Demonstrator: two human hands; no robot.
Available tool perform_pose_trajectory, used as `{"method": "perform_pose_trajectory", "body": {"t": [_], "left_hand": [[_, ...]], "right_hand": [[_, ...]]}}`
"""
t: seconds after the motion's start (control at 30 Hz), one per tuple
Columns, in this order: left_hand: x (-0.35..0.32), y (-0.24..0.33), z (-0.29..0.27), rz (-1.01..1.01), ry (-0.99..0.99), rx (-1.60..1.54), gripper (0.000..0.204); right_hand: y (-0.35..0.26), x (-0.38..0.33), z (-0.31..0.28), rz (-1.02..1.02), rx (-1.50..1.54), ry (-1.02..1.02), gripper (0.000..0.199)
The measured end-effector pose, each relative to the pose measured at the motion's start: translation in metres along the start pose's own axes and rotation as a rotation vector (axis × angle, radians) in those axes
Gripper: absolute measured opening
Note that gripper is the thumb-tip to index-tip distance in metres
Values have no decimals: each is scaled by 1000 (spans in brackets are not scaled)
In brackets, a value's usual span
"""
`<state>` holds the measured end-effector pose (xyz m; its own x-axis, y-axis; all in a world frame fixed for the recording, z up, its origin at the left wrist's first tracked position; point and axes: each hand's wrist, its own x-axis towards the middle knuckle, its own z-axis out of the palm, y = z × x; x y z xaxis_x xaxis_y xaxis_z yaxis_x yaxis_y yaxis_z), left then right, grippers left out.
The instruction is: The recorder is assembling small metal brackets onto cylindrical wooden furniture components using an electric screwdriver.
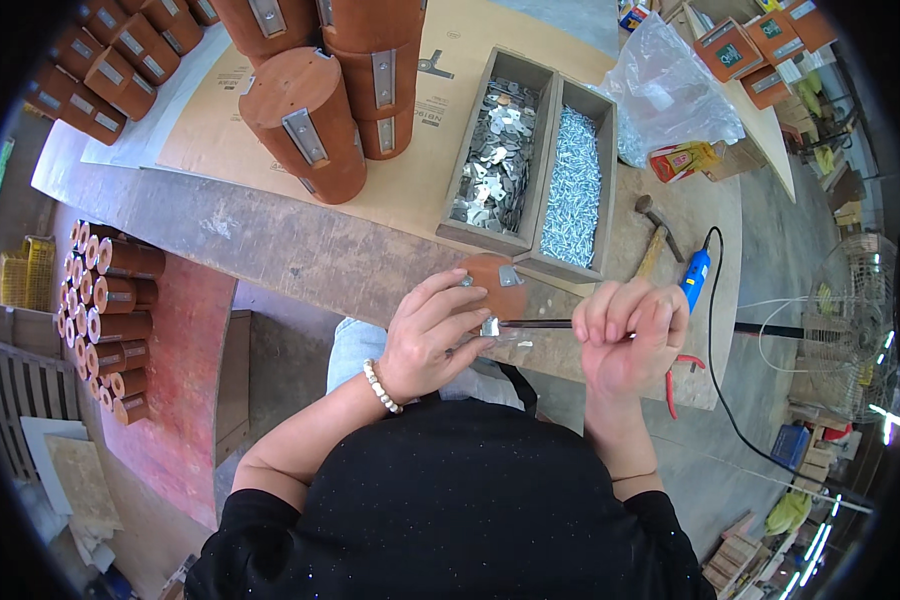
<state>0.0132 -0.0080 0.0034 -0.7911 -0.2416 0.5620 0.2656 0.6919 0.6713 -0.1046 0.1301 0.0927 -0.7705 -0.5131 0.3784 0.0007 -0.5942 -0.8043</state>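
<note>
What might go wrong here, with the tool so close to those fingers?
The left hand steadies a brown wooden cylinder by its small metal plate, right where the dark slim tool in the right hand points; a slip could jab the fingers. The cylinder sits at the table edge over the lap, so it might drop. The screw tray nearby could be knocked.

A clear plastic bag [667, 88] is lying crumpled at the far right of the table, and a small red-and-yellow packet [686, 158] is sitting just beside it — toward the near edge. Further right, orange-brown boxes with green-and-white labels [732, 50] are resting on a pale board, while flattened brown cardboard [440, 150] — printed in dark ink — is covering the tabletop.
</note>
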Motion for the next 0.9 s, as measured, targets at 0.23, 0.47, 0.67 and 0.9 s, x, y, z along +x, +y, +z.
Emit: {"method": "perform_pose_trajectory", "body": {"t": [0.23,0.47,0.67,0.9], "left_hand": [[0,-1,0,0,-5,-5,32],[1,-2,-1,6,4,-20,33],[0,-3,0,8,5,-23,32],[2,-3,-2,6,8,-27,32]], "right_hand": [[8,-2,11,-52,-144,-117,28],[12,-2,15,-77,-174,-159,29],[11,-3,8,-72,-157,-330,24],[-11,14,26,23,-555,-529,7]]}}
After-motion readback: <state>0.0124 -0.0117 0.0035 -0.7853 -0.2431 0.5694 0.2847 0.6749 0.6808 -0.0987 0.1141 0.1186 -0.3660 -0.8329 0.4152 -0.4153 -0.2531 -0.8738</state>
